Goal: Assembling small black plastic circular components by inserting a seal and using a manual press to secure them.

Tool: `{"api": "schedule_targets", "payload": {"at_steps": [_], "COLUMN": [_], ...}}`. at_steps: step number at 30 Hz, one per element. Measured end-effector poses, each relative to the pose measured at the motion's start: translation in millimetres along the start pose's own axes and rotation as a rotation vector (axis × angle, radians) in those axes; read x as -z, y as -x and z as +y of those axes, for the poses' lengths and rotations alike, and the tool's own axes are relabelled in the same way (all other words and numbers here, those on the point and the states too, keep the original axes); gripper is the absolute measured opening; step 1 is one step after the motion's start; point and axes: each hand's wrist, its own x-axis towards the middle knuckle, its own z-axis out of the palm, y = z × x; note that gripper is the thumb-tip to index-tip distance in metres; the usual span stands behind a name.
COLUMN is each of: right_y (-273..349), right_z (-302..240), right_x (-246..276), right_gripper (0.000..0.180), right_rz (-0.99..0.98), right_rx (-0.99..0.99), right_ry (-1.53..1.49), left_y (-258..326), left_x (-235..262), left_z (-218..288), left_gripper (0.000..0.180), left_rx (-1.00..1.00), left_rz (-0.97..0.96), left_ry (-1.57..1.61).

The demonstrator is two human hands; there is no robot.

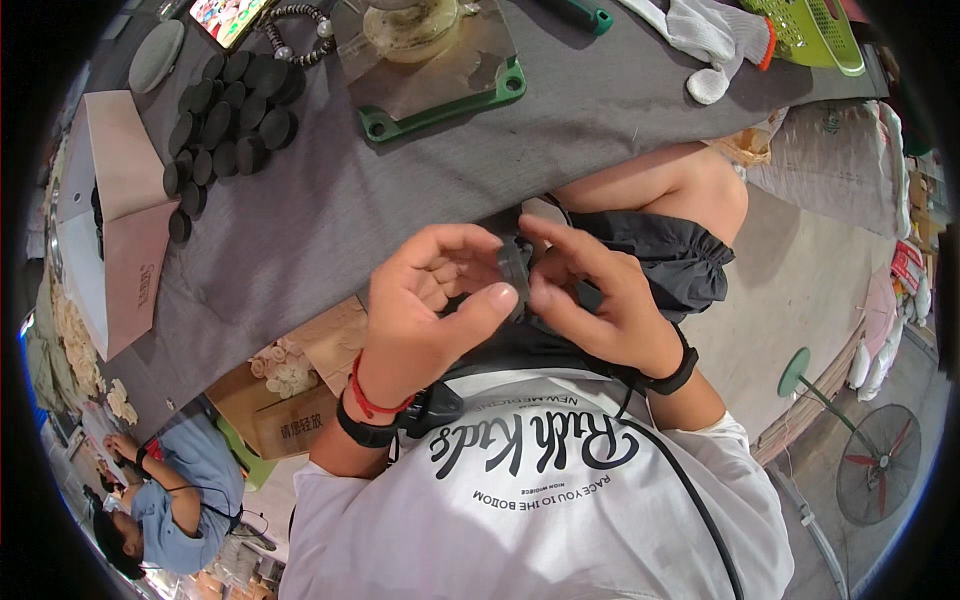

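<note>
Above my lap, just off the cloth-covered table's near edge, my left hand (430,295) is closed, with its thumb and forefinger on a small clear, greyish plastic piece (515,272). Its exact kind is hard to make out, since the fingers cover part of it. From the other side my right hand (605,300) curves around the same piece, thumb and fingertips close against it. Whether the right fingers press on it or only hover beside it is not clear. On the table, several black round discs (222,128) lie in a loose cluster at the far left.
A green-based press stand (440,112) stands on the grey tablecloth (320,215). Around it lie a beaded bracelet (300,30), a phone (225,18), a pink open box (135,260), a white glove (715,45) and a green basket (820,40). Another person (185,490) sits lower left; a fan (878,463) stands lower right.
</note>
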Motion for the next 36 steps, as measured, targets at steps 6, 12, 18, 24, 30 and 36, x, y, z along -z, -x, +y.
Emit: {"api": "schedule_targets", "payload": {"at_steps": [6,12,18,24,30,36], "right_y": [7,7,2,-2,-4,-5], "right_z": [5,4,-5,-3,4,6], "right_x": [-1,0,6,-7,-18,-19], "right_gripper": [0.058,0.055,0.047,0.033,0.036,0.036], "right_rz": [0.032,0.032,0.035,0.24,0.437,0.414], "right_rx": [-0.122,-0.091,0.161,0.307,0.373,0.424], "right_ry": [0.051,0.043,0.103,0.286,0.487,0.561], "left_y": [2,2,1,-1,-3,-3], "left_x": [-2,-4,-1,-8,-16,-16], "left_z": [1,2,-1,-7,-7,-7], "left_gripper": [0.036,0.036,0.037,0.039,0.036,0.037], "left_rx": [-0.015,0.001,0.1,0.09,-0.015,-0.095], "left_rz": [0.03,0.029,-0.077,0.005,0.103,0.127], "left_ry": [-0.052,-0.067,-0.072,0.099,0.036,-0.055]}}
